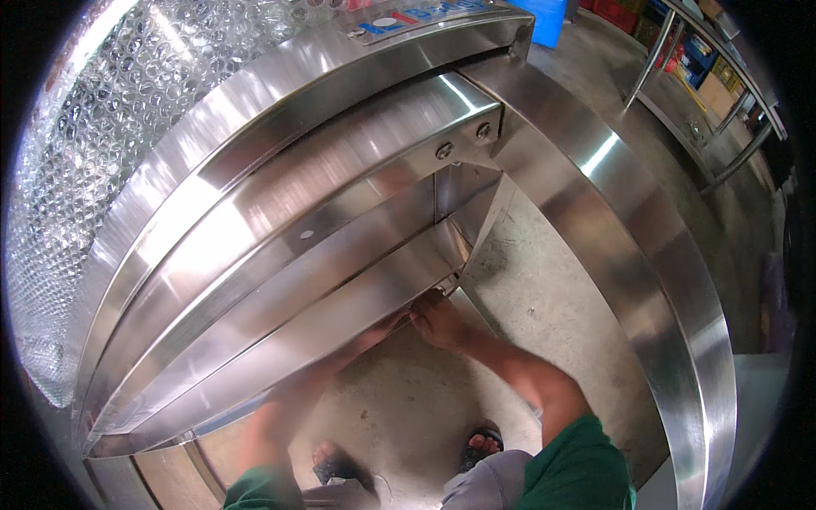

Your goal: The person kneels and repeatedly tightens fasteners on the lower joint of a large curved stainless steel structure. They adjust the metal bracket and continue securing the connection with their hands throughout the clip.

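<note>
A: Where are the two hands?
B: Just below the middle, toward six o'clock. The right hand (435, 320) and the left hand (393, 325) come together by the lower edge of a shiny steel panel (357, 308), near its end.

A: And each grip?
B: The right one's fingers are bent in toward the edge, but I can't tell whether they have hold of anything. The left one is blurred and partly hidden; I can't tell how far open it is.

A: Where does the panel run?
B: From the centre down toward eight o'clock, below a steel beam (340, 153) that has two screws (444, 151) at its end, about one o'clock. A side rail (637, 212) curves from one o'clock round to five.

A: What else is about?
B: Bubble wrap (127, 110) at ten o'clock, a blue object (544, 21) at one, and bare floor (552, 280) showing through the frame. Dark sandals (473, 456) are at six, and the sleeves (578, 463) are green.
</note>
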Motion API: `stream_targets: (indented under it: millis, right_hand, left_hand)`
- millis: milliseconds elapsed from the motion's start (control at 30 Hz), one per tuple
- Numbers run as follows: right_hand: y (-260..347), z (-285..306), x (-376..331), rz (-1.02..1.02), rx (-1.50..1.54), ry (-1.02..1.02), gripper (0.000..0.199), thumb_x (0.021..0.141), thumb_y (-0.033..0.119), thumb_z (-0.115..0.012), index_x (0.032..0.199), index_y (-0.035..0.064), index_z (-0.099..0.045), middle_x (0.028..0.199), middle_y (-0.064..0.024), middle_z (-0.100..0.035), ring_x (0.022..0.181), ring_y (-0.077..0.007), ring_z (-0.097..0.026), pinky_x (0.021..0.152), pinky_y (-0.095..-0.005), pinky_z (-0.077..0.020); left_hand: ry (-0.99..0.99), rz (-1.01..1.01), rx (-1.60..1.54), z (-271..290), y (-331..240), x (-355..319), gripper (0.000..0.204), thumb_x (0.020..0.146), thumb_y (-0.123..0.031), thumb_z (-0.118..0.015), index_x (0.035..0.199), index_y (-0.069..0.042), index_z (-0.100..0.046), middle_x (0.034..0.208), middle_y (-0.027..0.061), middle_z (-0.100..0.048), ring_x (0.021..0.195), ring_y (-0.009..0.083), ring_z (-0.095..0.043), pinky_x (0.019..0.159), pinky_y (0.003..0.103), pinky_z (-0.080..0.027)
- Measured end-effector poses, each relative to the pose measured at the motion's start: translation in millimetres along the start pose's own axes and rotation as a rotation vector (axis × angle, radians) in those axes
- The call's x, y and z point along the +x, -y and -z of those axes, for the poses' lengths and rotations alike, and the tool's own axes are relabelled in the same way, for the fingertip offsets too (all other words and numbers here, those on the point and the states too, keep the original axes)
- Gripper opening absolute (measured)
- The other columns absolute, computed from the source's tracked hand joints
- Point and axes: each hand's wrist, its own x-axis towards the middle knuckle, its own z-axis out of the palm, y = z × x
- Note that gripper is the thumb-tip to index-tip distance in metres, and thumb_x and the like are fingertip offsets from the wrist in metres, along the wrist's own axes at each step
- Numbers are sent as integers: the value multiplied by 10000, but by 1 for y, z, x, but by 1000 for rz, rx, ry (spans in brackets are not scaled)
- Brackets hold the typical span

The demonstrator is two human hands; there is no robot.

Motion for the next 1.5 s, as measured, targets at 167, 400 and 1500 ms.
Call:
stream_targets:
  millis: [167,400,1500]
  right_hand:
    - [12,-29,-10,-134,70,-347,238,988,189,-538,1161,26,-520,1090,-255,-565,988,-440,-566,885,-558,-460]
    - [12,-19,9,-150,-60,-181,276,969,161,-574,1184,0,-511,1137,-268,-567,1010,-449,-558,892,-540,-473]
    - [11,37,68,-27,-123,718,382,1014,366,-506,1239,83,-632,1209,-189,-664,1106,-410,-635,984,-501,-491]
  left_hand:
    - [-8,133,-108,-19,-5,-16,276,911,-206,-751,1150,-79,-700,1012,119,-700,885,275,-682,740,408,-541]
    - [306,444,-37,-62,-4,-74,311,922,-187,-684,1202,-54,-652,1155,214,-655,1113,409,-606,925,496,-485]
    - [477,827,-271,-184,12,-112,355,1019,-266,-533,1267,-13,-568,1239,99,-630,1154,271,-590,997,409,-489]
